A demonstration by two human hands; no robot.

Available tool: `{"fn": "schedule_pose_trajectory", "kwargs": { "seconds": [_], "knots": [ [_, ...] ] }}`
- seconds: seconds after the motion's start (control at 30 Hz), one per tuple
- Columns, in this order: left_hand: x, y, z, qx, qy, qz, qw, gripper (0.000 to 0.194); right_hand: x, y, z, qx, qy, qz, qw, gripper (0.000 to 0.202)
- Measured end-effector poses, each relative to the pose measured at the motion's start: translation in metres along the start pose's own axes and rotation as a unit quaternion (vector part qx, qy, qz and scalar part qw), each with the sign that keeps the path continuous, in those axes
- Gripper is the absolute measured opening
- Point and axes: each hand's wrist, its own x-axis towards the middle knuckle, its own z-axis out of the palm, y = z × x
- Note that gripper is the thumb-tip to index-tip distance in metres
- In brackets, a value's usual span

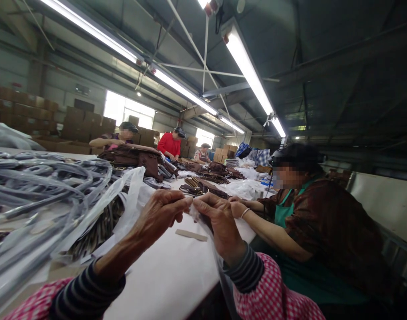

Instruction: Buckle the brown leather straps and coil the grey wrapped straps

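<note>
My left hand [165, 211] and my right hand [220, 222] meet fingertip to fingertip above the white table [157, 275]. A long, clear plastic sleeve [194, 213] is gripped in my right hand and hangs down past the table's edge; whether anything is inside it I cannot tell. Thumb and forefinger of my left hand pinch at the sleeve's upper end, though the exact bit between them is mostly hidden. Below the hands, a flat beige strip [191, 234] lies on the table.
Plastic-wrapped grey straps [57, 186] heap up on the left, beside white plastic sheeting [126, 213]. Brown bags [137, 158] are piled farther back. Close on my right sits a co-worker in a green apron [285, 209], hands near mine. Other people work at the far end.
</note>
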Motion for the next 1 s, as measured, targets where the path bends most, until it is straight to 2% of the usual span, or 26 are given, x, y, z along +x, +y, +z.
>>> {"fn": "schedule_pose_trajectory", "kwargs": {
  "seconds": [0.13, 0.23, 0.3, 0.37, 0.5, 0.63, 0.77, 1.0],
  "knots": [
    [0.004, -0.002, -0.004, -0.032, -0.016, -0.022, 0.999, 0.046, 0.011, -0.005, 0.007, -0.06, 0.007, -0.058, 0.997, 0.026],
    [0.007, -0.004, -0.007, -0.01, -0.059, -0.006, 0.998, 0.051, 0.017, -0.004, 0.008, -0.079, 0.02, -0.085, 0.993, 0.025],
    [0.008, -0.006, -0.009, -0.009, -0.081, 0.01, 0.997, 0.045, 0.02, -0.001, 0.009, -0.074, 0.023, -0.09, 0.993, 0.024],
    [0.008, -0.009, -0.011, -0.028, -0.089, 0.008, 0.996, 0.039, 0.021, 0.002, 0.008, -0.038, 0.001, -0.061, 0.997, 0.024],
    [0.008, -0.008, -0.025, -0.037, -0.094, -0.008, 0.995, 0.034, 0.017, 0.008, -0.004, 0.045, -0.095, 0.059, 0.993, 0.026],
    [0.008, -0.003, -0.04, -0.031, -0.098, -0.004, 0.995, 0.028, 0.002, 0.019, -0.03, -0.016, -0.208, 0.143, 0.967, 0.037],
    [0.009, -0.002, -0.046, 0.002, -0.116, -0.016, 0.993, 0.024, -0.012, 0.028, -0.044, -0.036, -0.198, 0.167, 0.965, 0.046],
    [0.01, -0.002, -0.042, 0.004, -0.098, -0.029, 0.995, 0.022, -0.009, 0.022, -0.025, -0.036, -0.188, 0.137, 0.972, 0.045]
  ]
}}
